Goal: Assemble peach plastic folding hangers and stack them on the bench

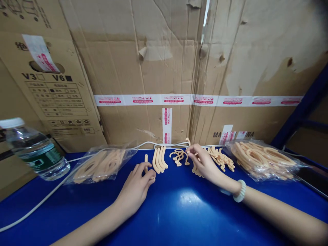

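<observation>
Far left, on blue table (64,212): water bottle (38,152), white cap on. Next, clear bag (99,165) of pale shaped pieces. Left hand (133,186) low over the table, fingers curled, thumb and fingertips closed on pale stick (146,159); a pale end also shows by the thumb (same piece or a second one, cannot tell). Just right of it, row of curved strips (159,160), side by side. Then a loose group of hooked pieces (179,157). Right hand (206,165) raised beside these, thumb and fingertips pinching small pale piece (188,140), mostly hidden by the fingers; pieces below this hand partly covered. Bracelet (240,191) at the wrist. Beyond: heap of wavy pieces (222,159), then bulging bag (263,160) at far right
</observation>
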A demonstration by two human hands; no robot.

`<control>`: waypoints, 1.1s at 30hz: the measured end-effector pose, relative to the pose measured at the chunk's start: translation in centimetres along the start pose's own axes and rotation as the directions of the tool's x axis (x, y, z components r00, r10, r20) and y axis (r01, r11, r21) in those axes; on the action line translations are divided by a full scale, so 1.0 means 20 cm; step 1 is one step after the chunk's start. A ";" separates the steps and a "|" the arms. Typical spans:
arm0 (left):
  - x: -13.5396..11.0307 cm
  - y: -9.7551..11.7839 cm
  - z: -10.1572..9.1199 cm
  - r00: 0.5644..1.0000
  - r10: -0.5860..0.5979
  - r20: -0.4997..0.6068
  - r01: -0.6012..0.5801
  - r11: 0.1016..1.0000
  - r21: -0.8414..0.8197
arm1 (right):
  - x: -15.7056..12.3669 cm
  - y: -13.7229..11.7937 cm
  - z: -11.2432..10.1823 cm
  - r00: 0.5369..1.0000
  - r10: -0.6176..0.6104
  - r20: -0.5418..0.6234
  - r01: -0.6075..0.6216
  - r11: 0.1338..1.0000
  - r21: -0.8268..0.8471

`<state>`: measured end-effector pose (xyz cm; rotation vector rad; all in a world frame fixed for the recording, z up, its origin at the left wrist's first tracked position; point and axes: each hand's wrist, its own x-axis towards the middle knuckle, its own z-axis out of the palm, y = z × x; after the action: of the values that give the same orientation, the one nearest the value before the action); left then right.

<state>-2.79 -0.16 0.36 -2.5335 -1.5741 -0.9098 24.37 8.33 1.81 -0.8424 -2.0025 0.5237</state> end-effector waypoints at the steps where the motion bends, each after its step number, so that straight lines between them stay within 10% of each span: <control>1: 0.00 0.01 0.00 1.000 0.009 -0.017 -0.009 1.000 -0.007 | 0.00 0.00 -0.01 0.998 0.040 -0.046 -0.038 0.997 0.062; 8: -0.02 0.17 -0.07 0.986 0.060 -0.156 -0.098 0.964 -0.249 | -0.06 -0.18 -0.02 0.970 0.242 0.004 -0.212 0.842 0.495; 16: -0.03 0.36 -0.04 0.999 0.038 0.005 -0.027 0.796 -0.604 | -0.27 -0.32 0.10 0.792 0.580 0.190 -0.445 0.335 0.831; 21: -0.01 0.37 0.05 0.989 -0.146 0.020 0.114 0.673 -0.731 | -0.34 -0.29 0.16 0.789 0.587 0.181 -0.436 0.326 0.839; 27: 0.00 0.34 0.09 0.881 -0.444 0.165 0.301 0.257 -0.918 | -0.34 -0.28 0.17 0.819 0.541 0.192 -0.415 0.328 0.849; 33: 0.00 0.32 0.09 0.885 -0.404 0.230 0.375 0.327 -0.867 | -0.32 -0.26 0.14 0.830 0.475 0.292 -0.473 0.325 0.819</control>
<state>3.31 -2.60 0.62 -2.5722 -2.1372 -2.4552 22.58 -0.08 0.04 -0.7128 -1.1062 1.7278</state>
